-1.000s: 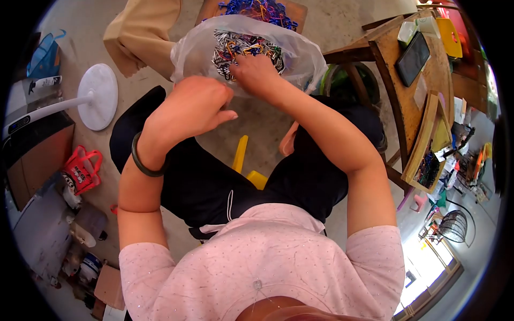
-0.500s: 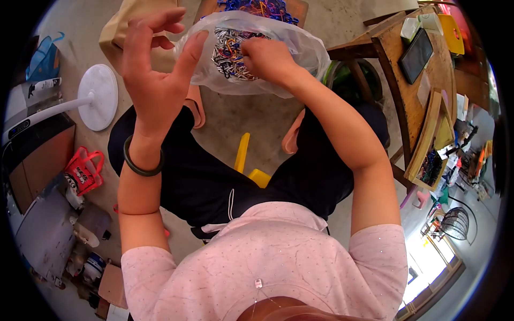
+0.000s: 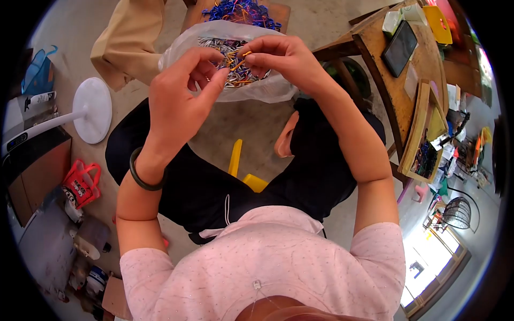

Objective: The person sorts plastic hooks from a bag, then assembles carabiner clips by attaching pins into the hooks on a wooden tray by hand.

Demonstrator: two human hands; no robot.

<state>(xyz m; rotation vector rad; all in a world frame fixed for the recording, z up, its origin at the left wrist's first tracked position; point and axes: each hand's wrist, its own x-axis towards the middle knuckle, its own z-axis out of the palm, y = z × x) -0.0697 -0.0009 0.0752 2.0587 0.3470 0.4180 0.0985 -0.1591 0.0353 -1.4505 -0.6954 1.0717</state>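
While R hand [image 3: 292, 61], nearly closed, is pinching a gold-col. piece [image 3: 238, 65], L hand [image 3: 182, 101] is hovering half-curled by plastic bag [image 3: 262, 93]; can't tell if it's gripping anything.

One plastic bag [image 3: 257, 94]; over it, two hands [image 3: 184, 93] and one gold piece [image 3: 239, 65]. Right of the bag, one phone [image 3: 399, 49]; left, two totes [image 3: 81, 186]; below it, one slipper [image 3: 286, 140].

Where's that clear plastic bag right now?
In the head view, the plastic bag is at upper centre, beneath the left hand and right hand, with a mostly blue pile just beyond it.
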